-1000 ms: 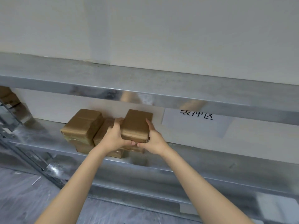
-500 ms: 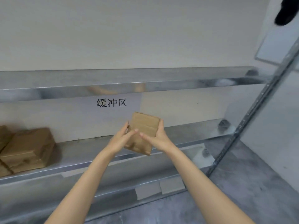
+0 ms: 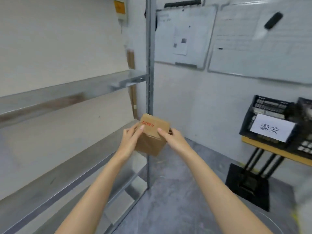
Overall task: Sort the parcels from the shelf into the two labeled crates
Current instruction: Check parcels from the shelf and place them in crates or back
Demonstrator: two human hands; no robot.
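Note:
A small brown cardboard parcel with red print on its top face is held in the air in front of me. My left hand grips its left side and my right hand grips its right side, thumbs on top. A black plastic crate with a white paper label stands on a table at the right. Part of a second black crate shows beside it at the frame's edge. The metal shelf runs along the left.
The shelf's upright post stands just behind the parcel. The crates rest on a yellow-edged table with black legs. Whiteboards hang on the back wall. Grey floor lies between me and the table.
The parcel has come off the shelf stack in both hands, and the view has swung right. The other parcels are out of view and the labeled crates have come into view.

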